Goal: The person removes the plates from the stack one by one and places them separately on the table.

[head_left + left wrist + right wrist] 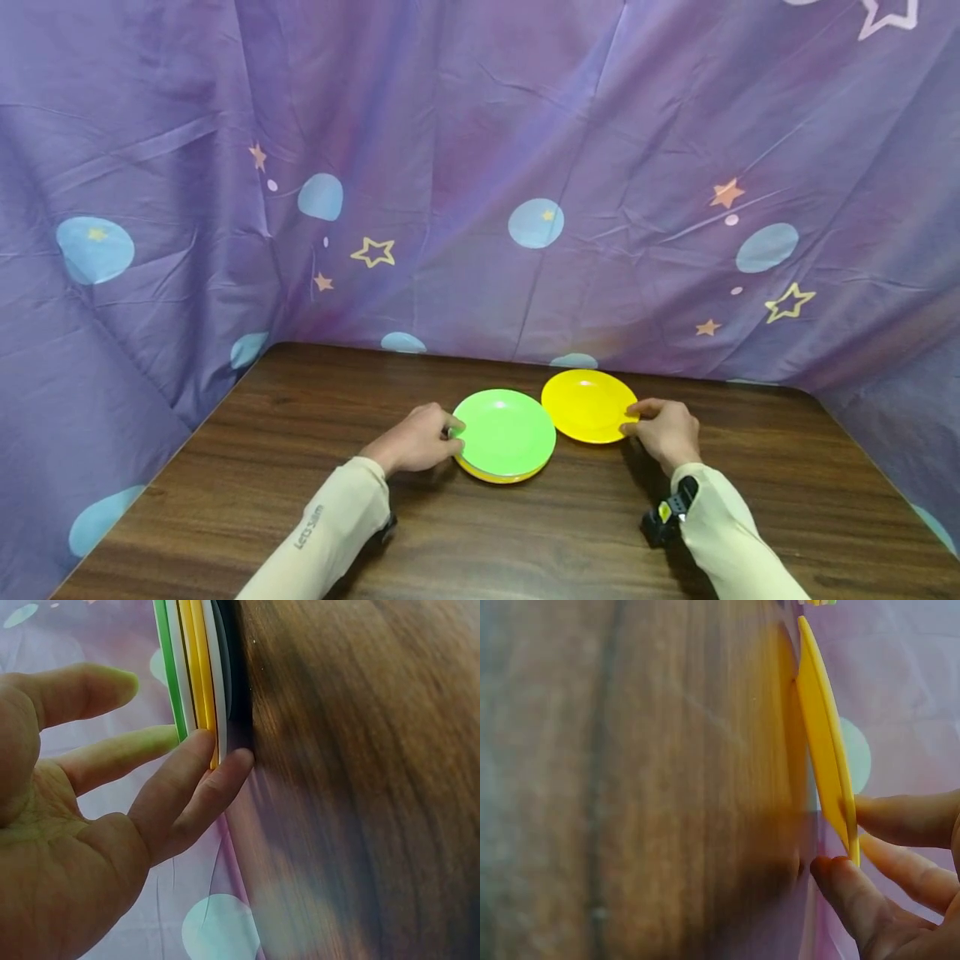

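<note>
A light green plate (504,433) tops a stack, with yellow edges (196,667) and white ones showing beneath it in the left wrist view. My left hand (420,440) is at the left side of this stack. Its lower fingertips touch the stacked rims, while another finger stands apart from them. To the right, a single yellow plate (588,407) has its right rim pinched between the thumb and fingers of my right hand (666,429). In the right wrist view that yellow plate (826,742) is tilted, its held side raised off the table.
Both plates are over a dark brown wooden table (525,550). A purple curtain (465,167) with stars and blue spots hangs behind the far edge and along both sides. The yellow plate lies close to the green one's upper right rim.
</note>
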{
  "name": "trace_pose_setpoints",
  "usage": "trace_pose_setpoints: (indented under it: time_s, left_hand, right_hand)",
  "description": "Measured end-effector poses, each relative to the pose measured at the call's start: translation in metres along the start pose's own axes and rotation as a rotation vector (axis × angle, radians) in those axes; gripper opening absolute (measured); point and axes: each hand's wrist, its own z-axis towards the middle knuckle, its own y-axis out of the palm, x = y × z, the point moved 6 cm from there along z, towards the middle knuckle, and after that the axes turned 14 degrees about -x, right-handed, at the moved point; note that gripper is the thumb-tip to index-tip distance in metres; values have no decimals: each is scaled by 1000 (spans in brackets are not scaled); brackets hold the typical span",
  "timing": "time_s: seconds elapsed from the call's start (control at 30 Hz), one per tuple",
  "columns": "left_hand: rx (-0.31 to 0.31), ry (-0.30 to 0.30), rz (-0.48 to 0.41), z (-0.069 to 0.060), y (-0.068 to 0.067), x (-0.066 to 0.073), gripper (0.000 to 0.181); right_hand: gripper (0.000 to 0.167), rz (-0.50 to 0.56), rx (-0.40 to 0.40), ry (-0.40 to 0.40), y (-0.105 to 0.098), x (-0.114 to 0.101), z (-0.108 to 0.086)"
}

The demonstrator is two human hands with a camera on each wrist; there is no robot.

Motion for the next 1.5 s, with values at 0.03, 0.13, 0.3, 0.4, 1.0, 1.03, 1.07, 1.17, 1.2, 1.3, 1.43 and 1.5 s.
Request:
trace_pose_setpoints:
  time_s: [0.03,0.13,0.3,0.4,1.0,1.03,1.07,1.17,1.2,1.3,1.43,1.5]
  left_hand:
    - [1,0,3,0,0,0,38]
    - [2,4,9,-2,1,0,37]
    - [5,-6,10,-3,1,1,36]
    - [3,-12,15,-3,1,2,36]
    - [-21,-32,32,-3,1,2,38]
    - [-22,-35,32,-2,1,2,38]
    - [-22,-35,34,-2,1,2,38]
    - [-25,-42,24,-2,1,1,38]
    - [-26,-41,23,-2,1,2,38]
    - [-30,-39,22,-2,1,3,38]
    - [-27,-32,29,-1,1,3,38]
    - [-23,-32,33,-1,1,2,38]
  right_hand:
    - [34,-5,2,3,0,0,0]
    - [36,-18,-1,21,-1,0,1]
    - [37,-39,-1,34,-2,1,3]
    - [38,-55,-1,34,-4,3,4]
    - [49,-79,-2,42,-9,8,10]
    - [50,-74,-2,41,-10,8,10]
    - [51,-69,-2,41,-11,8,10]
    - [55,-49,-8,50,-12,7,11]
    - [56,-41,-10,56,-13,7,11]
    - [57,-29,-13,65,-15,5,11]
    - [53,-71,5,32,-16,0,10]
    - [51,-103,15,1,-16,-4,10]
